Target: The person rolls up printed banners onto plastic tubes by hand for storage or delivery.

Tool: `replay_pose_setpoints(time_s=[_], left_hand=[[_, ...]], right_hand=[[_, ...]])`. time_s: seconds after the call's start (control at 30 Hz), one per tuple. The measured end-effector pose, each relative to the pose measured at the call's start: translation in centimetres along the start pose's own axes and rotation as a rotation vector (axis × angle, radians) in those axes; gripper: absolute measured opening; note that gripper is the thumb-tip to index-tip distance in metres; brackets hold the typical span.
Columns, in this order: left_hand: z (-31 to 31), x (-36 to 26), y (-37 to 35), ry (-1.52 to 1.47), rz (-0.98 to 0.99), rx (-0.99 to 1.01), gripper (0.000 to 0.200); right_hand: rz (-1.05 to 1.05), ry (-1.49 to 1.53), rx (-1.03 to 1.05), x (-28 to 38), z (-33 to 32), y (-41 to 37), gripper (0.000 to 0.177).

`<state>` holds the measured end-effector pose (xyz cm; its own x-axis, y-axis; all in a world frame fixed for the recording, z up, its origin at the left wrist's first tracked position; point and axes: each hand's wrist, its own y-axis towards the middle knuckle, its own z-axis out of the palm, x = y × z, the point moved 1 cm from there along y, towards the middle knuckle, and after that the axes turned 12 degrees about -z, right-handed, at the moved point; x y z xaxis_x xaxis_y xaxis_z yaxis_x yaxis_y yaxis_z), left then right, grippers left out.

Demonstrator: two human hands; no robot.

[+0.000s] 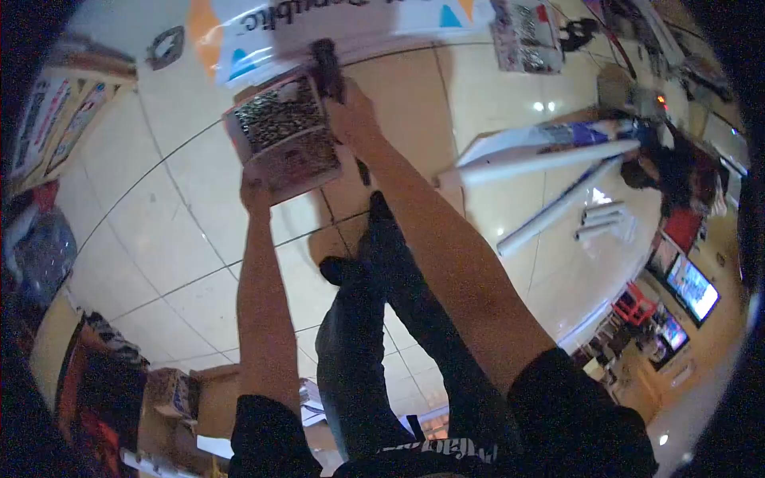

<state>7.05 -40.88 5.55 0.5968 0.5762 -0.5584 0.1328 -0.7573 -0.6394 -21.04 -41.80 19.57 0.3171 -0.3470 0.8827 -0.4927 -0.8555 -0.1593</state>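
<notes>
A flat rectangular panel with a dark speckled print and a pale pink border is held out in front of me over the tiled floor. My left hand grips its near left corner from below. My right hand is at the panel's right edge and is closed around a dark, narrow tool that reaches up past the panel's far corner. Both arms are stretched forward, bare below black sleeves. My legs in dark trousers show beneath the arms.
A white banner with orange and blue marks and lettering lies on the floor beyond the panel. White rolled tubes lie to the right, near a person in dark clothes. Cardboard boxes sit at lower left, lit screens at right.
</notes>
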Motion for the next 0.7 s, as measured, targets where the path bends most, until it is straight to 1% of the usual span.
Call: replay_pose_setpoints(time_s=[0.03,0.07,0.1,0.17,0.23,0.3,0.33,0.37,0.4,0.43,0.47,0.5,0.53,0.57,0.6,0.63,0.7], left_hand=[[0.2,2.7,2.1,0.171,0.13,-0.093,0.063],[0.1,3.5,1.4,0.21,0.212,-0.156,0.066],[-0.7,3.3,-0.2,0.243,0.304,-0.231,0.068],[-2.1,0.8,-5.1,0.337,0.102,-0.076,0.069],[-3.4,1.5,-10.1,0.428,0.253,0.092,0.066],[-4.2,4.7,-15.1,0.493,0.341,0.358,0.06],[-5.3,1.6,-20.1,0.616,0.104,0.519,0.058],[-4.7,8.6,-18.9,0.908,0.147,0.646,0.059],[-5.6,7.2,-23.3,0.814,0.367,0.632,0.051],[-6.3,8.2,-25.4,0.943,0.551,0.728,0.043],[-7.0,9.1,-27.5,1.04,0.751,0.812,0.036],[-8.0,7.3,-30.5,1.016,0.542,0.81,0.035],[-9.0,5.6,-33.4,0.98,0.341,0.784,0.036],[-9.5,4.5,-35.4,1.071,0.274,0.789,0.039],[-9.7,7.2,-34.7,1.116,0.441,0.847,0.041],[-9.5,4.8,-36.9,1.229,0.214,0.798,0.041],[-9.6,3.5,-39.2,1.172,0.152,0.708,0.038]], right_hand=[[0.055,-0.05,0.052,-0.6,0.2,1.0,0.044],[0.107,-0.093,0.105,-0.8,0.2,1.4,0.048],[0.106,-0.101,0.081,-0.4,-0.4,1.1,0.048],[0.154,-0.138,0.281,0.8,-1.8,-0.1,0.054],[-0.156,-0.172,0.157,-1.7,-2.2,-3.0,0.056],[-0.234,-0.223,0.21,-4.2,-4.2,-9.0,0.047],[-0.253,-0.276,0.261,-6.2,-5.0,-12.8,0.044],[-0.277,-0.33,0.285,-8.4,-5.9,-17.3,0.041],[-0.072,-0.277,0.336,-7.8,-8.8,-21.9,0.041],[0.135,-0.241,0.375,-7.2,-11.8,-26.6,0.041],[0.215,-0.209,0.364,-8.7,-13.7,-33.2,0.039],[0.29,-0.175,0.353,-12.3,-14.7,-39.9,0.037],[0.367,-0.215,0.458,-14.9,-15.0,-45.4,0.038],[0.438,-0.258,0.572,-17.4,-15.5,-50.7,0.039],[0.516,-0.259,0.577,-12.7,-20.4,-54.6,0.04],[0.595,-0.261,0.581,-8.4,-25.3,-58.8,0.042],[0.721,-0.266,0.485,-6.6,-30.0,-66.6,0.043]])
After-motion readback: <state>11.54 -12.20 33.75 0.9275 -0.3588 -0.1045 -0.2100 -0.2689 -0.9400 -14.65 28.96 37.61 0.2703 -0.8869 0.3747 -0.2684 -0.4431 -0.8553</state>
